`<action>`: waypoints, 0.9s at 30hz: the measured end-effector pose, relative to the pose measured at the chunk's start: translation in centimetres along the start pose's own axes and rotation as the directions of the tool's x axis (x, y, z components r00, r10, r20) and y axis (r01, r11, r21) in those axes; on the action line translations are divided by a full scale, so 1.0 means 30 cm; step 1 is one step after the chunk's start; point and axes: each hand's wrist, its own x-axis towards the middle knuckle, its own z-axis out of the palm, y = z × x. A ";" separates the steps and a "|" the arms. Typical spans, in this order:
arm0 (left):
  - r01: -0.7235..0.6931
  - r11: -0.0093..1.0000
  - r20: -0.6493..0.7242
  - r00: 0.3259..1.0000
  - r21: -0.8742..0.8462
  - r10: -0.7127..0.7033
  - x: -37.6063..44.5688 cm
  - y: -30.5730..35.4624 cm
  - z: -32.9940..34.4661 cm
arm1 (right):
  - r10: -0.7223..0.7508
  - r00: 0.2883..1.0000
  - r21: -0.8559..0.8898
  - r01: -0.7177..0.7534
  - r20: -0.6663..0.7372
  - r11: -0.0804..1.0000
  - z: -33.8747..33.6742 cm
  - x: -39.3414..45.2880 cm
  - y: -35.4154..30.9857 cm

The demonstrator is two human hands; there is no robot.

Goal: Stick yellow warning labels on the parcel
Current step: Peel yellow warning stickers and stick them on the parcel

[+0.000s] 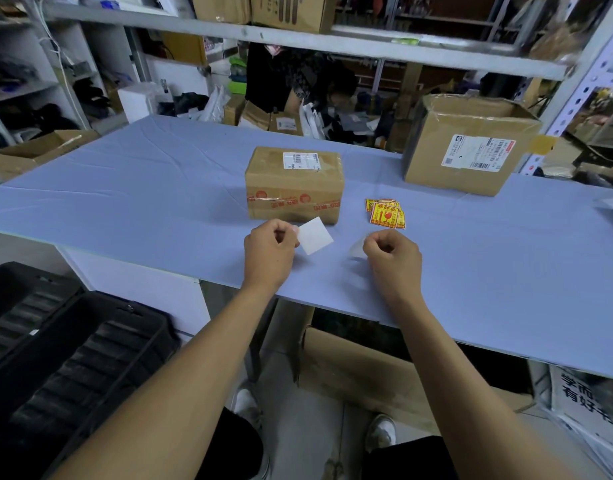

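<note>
From the head camera I am looking down at a blue table [125,188], where my left hand [268,252] is pinching a white square of sticker paper [315,235] by its edge, just in front of the taped cardboard parcel [293,183] sitting at the table's middle. My right hand [393,256] is curling closed, pinching a pale, blurred piece [357,249] I cannot identify. A small pile of yellow warning labels [386,213] is lying just right of the parcel, with a larger open carton [468,143] standing further back right.
</note>
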 end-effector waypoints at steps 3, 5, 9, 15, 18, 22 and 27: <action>0.006 1.000 0.015 1.000 0.010 -0.007 0.001 0.001 -0.002 | -0.035 0.999 -0.012 0.036 0.041 0.999 0.004 -0.004 -0.003; 0.010 1.000 0.031 0.999 0.013 -0.010 -0.001 0.003 -0.001 | -0.084 0.993 -0.045 0.089 0.088 0.995 0.010 -0.011 -0.013; -0.003 1.000 0.032 0.999 0.030 0.002 -0.001 0.006 0.001 | -0.236 0.955 -0.205 0.271 0.178 0.941 0.047 -0.027 -0.036; -0.001 0.999 0.038 0.999 0.032 0.000 -0.007 0.015 -0.002 | -0.408 0.866 -0.280 0.484 0.287 0.829 0.153 -0.043 -0.053; 0.004 1.000 0.036 0.999 0.019 -0.005 -0.005 0.008 0.002 | -0.454 0.847 -0.335 0.528 0.276 0.780 0.199 -0.055 -0.060; 0.006 1.000 0.023 1.000 0.016 -0.007 -0.002 0.013 -0.001 | -0.525 0.819 -0.375 0.572 0.230 0.729 0.222 -0.061 -0.066; -0.008 1.000 0.009 1.000 0.022 0.008 -0.006 0.016 -0.003 | -0.493 0.822 -0.356 0.568 0.285 0.742 0.221 -0.038 -0.067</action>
